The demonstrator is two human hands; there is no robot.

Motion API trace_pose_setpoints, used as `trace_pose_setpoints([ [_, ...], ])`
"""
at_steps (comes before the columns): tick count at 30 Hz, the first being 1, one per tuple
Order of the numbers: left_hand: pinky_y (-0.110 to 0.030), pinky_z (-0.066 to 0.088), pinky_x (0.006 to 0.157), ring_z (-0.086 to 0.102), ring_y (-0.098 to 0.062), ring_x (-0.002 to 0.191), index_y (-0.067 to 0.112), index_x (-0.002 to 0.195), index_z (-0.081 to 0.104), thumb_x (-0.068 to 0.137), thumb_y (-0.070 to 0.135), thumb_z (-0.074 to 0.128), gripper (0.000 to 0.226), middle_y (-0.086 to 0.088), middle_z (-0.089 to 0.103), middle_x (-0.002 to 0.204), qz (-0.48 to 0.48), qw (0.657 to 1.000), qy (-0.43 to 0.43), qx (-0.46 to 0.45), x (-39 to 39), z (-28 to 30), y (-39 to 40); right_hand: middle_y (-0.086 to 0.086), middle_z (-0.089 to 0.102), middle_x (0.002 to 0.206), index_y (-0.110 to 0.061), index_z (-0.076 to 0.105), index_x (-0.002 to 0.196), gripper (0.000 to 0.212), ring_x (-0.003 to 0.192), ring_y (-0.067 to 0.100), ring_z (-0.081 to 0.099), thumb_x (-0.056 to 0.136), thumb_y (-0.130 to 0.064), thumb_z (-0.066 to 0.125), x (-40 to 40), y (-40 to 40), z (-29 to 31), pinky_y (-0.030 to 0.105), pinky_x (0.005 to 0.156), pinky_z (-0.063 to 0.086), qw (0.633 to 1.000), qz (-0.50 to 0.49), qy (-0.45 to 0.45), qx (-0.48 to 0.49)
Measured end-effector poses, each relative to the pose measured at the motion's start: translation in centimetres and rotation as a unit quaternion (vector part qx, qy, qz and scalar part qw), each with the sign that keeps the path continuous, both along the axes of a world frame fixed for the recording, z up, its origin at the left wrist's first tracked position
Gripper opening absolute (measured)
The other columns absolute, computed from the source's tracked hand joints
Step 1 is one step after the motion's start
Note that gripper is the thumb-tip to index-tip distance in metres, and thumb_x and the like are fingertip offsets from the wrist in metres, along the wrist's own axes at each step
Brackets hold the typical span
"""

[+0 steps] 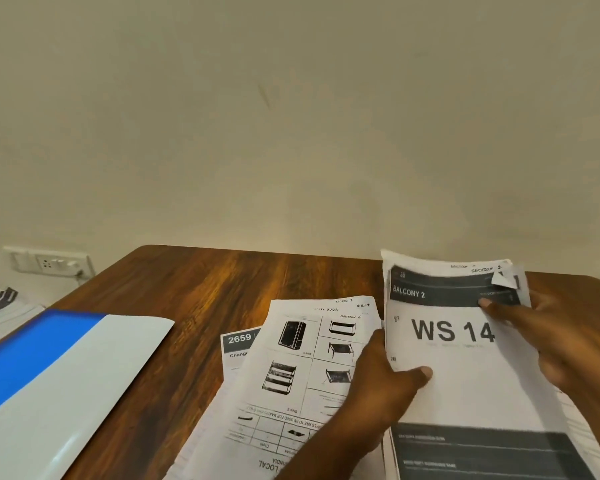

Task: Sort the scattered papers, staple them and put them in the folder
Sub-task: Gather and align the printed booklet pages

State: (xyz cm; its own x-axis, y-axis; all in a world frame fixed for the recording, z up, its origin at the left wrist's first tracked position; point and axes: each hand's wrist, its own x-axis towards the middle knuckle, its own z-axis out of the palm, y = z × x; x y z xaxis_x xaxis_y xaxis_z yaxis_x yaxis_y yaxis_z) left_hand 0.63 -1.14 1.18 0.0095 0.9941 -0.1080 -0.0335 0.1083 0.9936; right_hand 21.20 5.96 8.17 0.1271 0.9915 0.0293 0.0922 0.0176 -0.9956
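1. At the table's near right edge, my left hand and right hand grip the "WS 14" sheets.
2. Loose papers lie just beside them, at the near edge.
3. The folder lies at the left edge.

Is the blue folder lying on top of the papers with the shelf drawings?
No, the blue folder lies apart on the left of the table, with bare wood between it and the shelf-drawing papers.

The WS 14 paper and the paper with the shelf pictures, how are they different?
The WS 14 paper is held up by both hands; the shelf-picture paper lies flat on the table. The WS 14 paper shows big letters; the shelf-picture paper shows small drawings. Both are black-and-white printed sheets.
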Motion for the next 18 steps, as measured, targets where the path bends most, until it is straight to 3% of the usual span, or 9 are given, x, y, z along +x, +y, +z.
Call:
trace_pose_setpoints([
  [4, -0.041, 0.054, 0.109, 0.064, -0.019, 0.123, 0.036, 0.135, 0.052, 0.097, 0.019, 0.076, 0.048, 0.013, 0.063, 0.134, -0.021, 1.0, 0.005, 0.003, 0.3, 0.3, -0.2, 0.01, 0.07, 0.09, -0.005, 0.071, 0.108, 0.018, 0.069, 0.024, 0.067, 0.09, -0.007, 0.074, 0.5, 0.0, 0.5, 0.032, 0.067, 0.045, 0.999, -0.021, 0.04, 0.003],
  [6, -0.041, 0.053, 0.109, 0.064, -0.02, 0.124, 0.035, 0.135, 0.053, 0.099, 0.018, 0.073, 0.045, 0.013, 0.064, 0.134, -0.026, 1.0, 0.008, 0.005, 0.3, 0.4, -0.3, 0.014, 0.075, 0.1, -0.003, 0.072, 0.113, 0.027, 0.081, 0.032, 0.07, 0.087, -0.009, 0.078, 0.8, -0.1, 0.6, 0.035, 0.074, 0.051, 0.999, -0.005, 0.032, -0.004],
  [10, -0.033, 0.059, 0.099, 0.066, -0.015, 0.114, 0.034, 0.137, 0.054, 0.099, 0.018, 0.072, 0.045, 0.015, 0.065, 0.129, -0.005, 1.0, -0.003, 0.016, 0.3, 0.7, -0.4, 0.013, 0.079, 0.101, -0.012, 0.074, 0.114, 0.038, 0.084, 0.037, 0.073, 0.078, -0.019, 0.084, 1.3, -0.6, 1.3, 0.04, 0.075, 0.058, 0.998, 0.047, -0.017, -0.026],
  [13, -0.037, 0.058, 0.103, 0.068, -0.016, 0.116, 0.033, 0.134, 0.058, 0.097, 0.016, 0.075, 0.044, 0.014, 0.069, 0.128, 0.019, 0.999, -0.038, 0.012, 0.5, 0.8, -0.4, 0.015, 0.079, 0.108, -0.013, 0.073, 0.117, 0.054, 0.086, 0.037, 0.078, 0.067, -0.023, 0.091, 1.1, -1.5, 2.1, 0.044, 0.07, 0.065, 0.995, 0.096, -0.009, -0.038],
  [16, -0.035, 0.06, 0.099, 0.072, -0.012, 0.111, 0.032, 0.128, 0.063, 0.094, 0.01, 0.077, 0.043, 0.015, 0.075, 0.12, 0.024, 0.997, -0.07, 0.011, 0.5, 1.0, -0.5, 0.014, 0.079, 0.106, -0.015, 0.073, 0.114, 0.089, 0.086, 0.038, 0.078, 0.036, -0.041, 0.105, 0.4, -1.9, 2.2, 0.042, 0.064, 0.065, 0.994, 0.099, -0.006, -0.038],
  [18, -0.037, 0.06, 0.101, 0.073, -0.012, 0.111, 0.033, 0.128, 0.063, 0.093, 0.01, 0.077, 0.043, 0.014, 0.075, 0.121, 0.03, 0.997, -0.076, 0.013, 0.5, 1.3, -0.6, 0.019, 0.077, 0.11, -0.015, 0.071, 0.109, 0.07, 0.086, 0.041, 0.074, 0.048, -0.036, 0.099, -0.1, -2.2, 2.6, 0.044, 0.07, 0.061, 0.995, 0.091, 0.013, -0.036],
])
